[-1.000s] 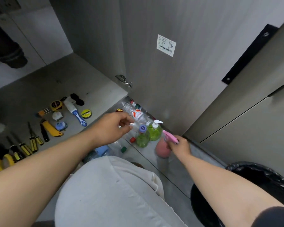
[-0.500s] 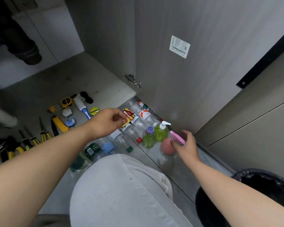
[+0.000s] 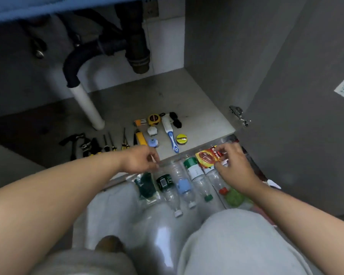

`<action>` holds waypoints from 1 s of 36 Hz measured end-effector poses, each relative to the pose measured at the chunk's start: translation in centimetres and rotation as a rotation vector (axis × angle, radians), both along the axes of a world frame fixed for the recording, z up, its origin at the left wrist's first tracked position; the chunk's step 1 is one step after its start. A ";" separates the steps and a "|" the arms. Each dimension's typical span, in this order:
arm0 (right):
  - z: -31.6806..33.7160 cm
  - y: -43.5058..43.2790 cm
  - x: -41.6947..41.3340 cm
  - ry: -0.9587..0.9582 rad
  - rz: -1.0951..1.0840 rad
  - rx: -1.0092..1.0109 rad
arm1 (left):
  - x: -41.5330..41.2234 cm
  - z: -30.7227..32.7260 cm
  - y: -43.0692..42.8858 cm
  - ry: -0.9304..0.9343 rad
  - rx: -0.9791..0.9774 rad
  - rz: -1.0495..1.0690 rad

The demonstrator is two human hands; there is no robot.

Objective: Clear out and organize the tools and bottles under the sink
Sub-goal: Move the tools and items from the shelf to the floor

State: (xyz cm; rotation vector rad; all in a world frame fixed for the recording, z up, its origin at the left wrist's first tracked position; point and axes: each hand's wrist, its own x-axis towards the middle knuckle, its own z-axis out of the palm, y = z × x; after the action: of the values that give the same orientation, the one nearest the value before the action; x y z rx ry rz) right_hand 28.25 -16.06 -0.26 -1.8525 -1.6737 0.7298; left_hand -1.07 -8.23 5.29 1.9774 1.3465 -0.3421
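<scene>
Clear plastic bottles [image 3: 199, 181] lie side by side on the floor just in front of the cabinet floor [image 3: 197, 104], with their caps pointing toward your knees. Your right hand [image 3: 233, 169] pinches the right end of a red-and-yellow packet [image 3: 207, 157], which rests across the bottle bases near the open cabinet door [image 3: 296, 116]. Your left hand [image 3: 141, 162] hovers over the leftmost bottles with its fingers curled toward the thumb; I cannot tell whether it holds anything. Inside the cabinet the tools are laid out in rows: a tape measure [image 3: 154, 119], a blue-and-white brush [image 3: 171, 135], a round yellow tin [image 3: 181, 139], a yellow knife [image 3: 140, 138] and, further left, screwdrivers [image 3: 107, 143], all below the black drain pipe [image 3: 136, 36].
</scene>
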 end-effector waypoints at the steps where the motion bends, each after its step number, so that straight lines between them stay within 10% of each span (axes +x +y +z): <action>1: -0.5 1.3 -0.6 -0.022 0.064 -0.064 | -1.7 -0.2 0.4 0.037 -0.004 0.014; 21: -10.2 18.4 -7.2 -0.382 0.206 -0.243 | -2.1 -10.9 3.8 -0.612 0.017 0.626; 30: -5.2 12.7 -10.0 0.270 0.393 -0.165 | 1.2 -11.8 2.3 -1.077 -0.344 0.869; 36: -5.0 15.8 -9.6 0.198 0.329 -0.200 | -1.7 -13.0 1.7 -1.046 -0.333 0.974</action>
State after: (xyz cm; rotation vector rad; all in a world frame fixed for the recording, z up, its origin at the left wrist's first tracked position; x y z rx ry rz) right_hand 18.69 -0.28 -5.23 -1.5823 -1.8491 1.2141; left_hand -2.81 -6.56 -7.72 0.7742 1.2039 0.7732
